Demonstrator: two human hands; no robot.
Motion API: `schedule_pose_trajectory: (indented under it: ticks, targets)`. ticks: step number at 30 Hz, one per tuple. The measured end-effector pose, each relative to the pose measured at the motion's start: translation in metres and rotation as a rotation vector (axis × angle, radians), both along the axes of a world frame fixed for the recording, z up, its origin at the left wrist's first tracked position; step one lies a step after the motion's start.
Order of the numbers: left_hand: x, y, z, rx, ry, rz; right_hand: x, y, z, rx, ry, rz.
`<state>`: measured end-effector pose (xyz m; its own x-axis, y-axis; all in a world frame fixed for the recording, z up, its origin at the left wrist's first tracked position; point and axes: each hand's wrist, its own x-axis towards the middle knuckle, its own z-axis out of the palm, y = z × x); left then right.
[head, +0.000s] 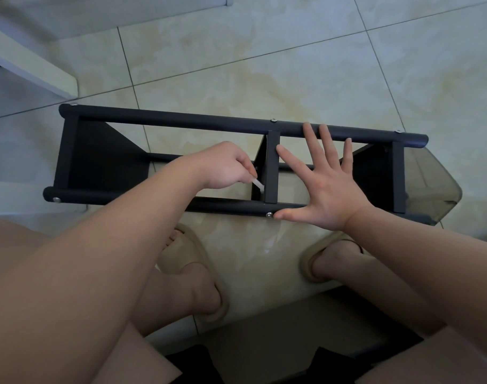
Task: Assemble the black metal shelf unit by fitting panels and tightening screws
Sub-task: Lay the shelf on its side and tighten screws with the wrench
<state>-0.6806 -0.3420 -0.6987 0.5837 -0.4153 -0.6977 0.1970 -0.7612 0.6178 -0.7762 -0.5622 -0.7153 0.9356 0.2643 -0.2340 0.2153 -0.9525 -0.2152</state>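
The black metal shelf unit [181,119] lies on its side on the tiled floor [264,65], with bare tiles beyond its far edge. The left hand [223,167] has its grip pinching a small silver tool [257,184] against the middle panel [272,167]. The right hand [328,184] has its grip spread flat across the frame.

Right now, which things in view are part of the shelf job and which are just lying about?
Job: black shelf unit; middle panel; small pale tool, pinched in the left hand; right hand, spread over the unit; screw by its thumb.
Lying about: white furniture, upper left; smoky translucent piece at the shelf's right end; beige slippers.
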Motion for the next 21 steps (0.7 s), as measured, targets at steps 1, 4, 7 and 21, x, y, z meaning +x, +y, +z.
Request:
schedule_pose_trajectory:
  ticks: [1, 4, 7, 21]
  targets:
    - [-0.001, -0.002, 0.000, -0.036, 0.038, 0.067, 0.000, 0.000, 0.000, 0.003, -0.002, 0.000]
    - [-0.004, -0.006, -0.002, -0.120, 0.176, 0.273, 0.000, 0.000, 0.000, 0.004, -0.004, 0.001]
    - [-0.006, -0.009, -0.003, -0.140, 0.247, 0.391, 0.000, 0.000, 0.000, 0.001, 0.000, -0.002]
    - [-0.009, -0.016, 0.000, -0.073, 0.330, 0.624, 0.000, 0.000, 0.001, -0.009, 0.011, -0.006]
